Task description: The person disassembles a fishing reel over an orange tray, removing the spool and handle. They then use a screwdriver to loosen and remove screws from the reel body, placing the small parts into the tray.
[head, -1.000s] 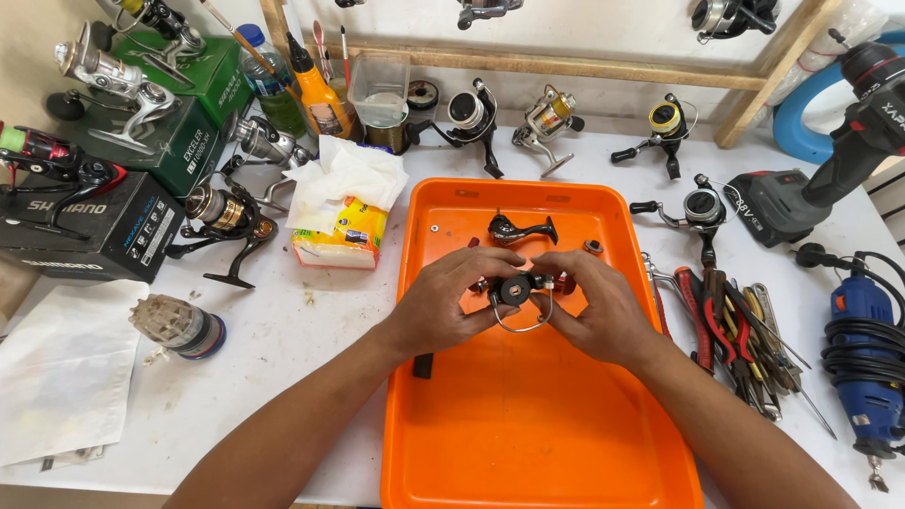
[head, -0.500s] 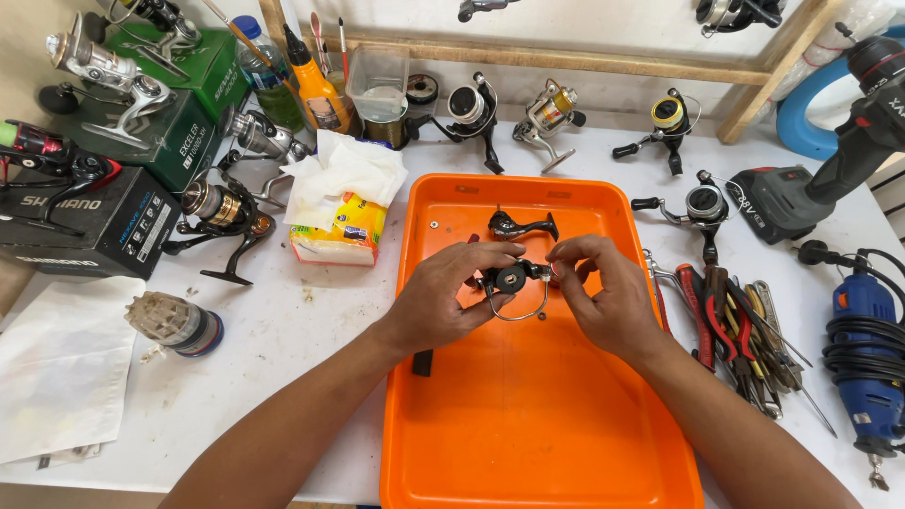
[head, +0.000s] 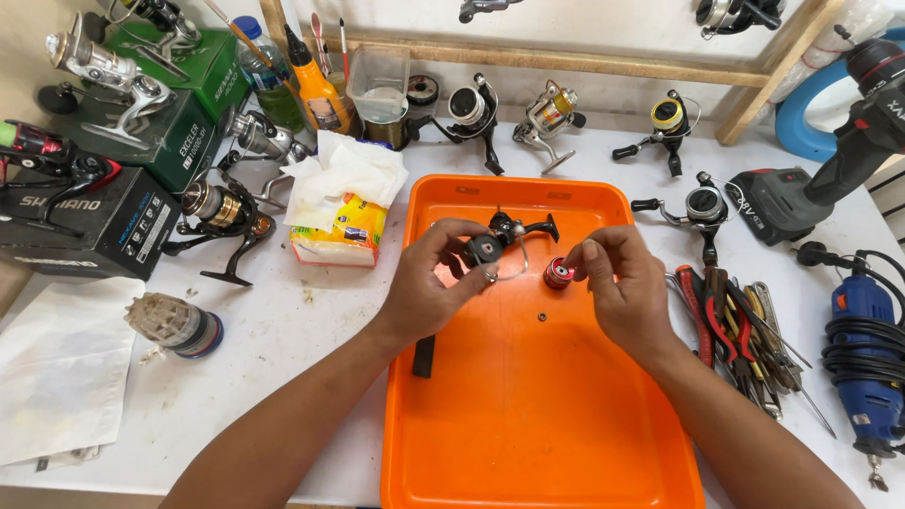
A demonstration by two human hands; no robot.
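Over an orange tray (head: pixel 537 415), my left hand (head: pixel 429 287) grips a small black fishing reel body (head: pixel 485 250) with a thin wire bail arm curving below it. My right hand (head: pixel 622 287) pinches a small red spool (head: pixel 558 273), held just right of the reel body and apart from it. Another black reel part (head: pixel 523 226) lies in the tray behind my fingers. A tiny dark screw (head: pixel 542 317) rests on the tray floor below the spool. A black bar (head: pixel 424 356) lies by the tray's left edge, partly under my left forearm.
Several spinning reels (head: pixel 551 113) line the back of the white table. Boxes with reels (head: pixel 94 217) stand at left beside a tissue pack (head: pixel 344 212). Pliers and screwdrivers (head: pixel 745 325) lie right of the tray, with a cordless drill (head: pixel 830 160) and blue rotary tool (head: pixel 863 358) beyond.
The red spool has come off the reel body. My right hand has drawn it to the right while my left hand keeps hold of the body.
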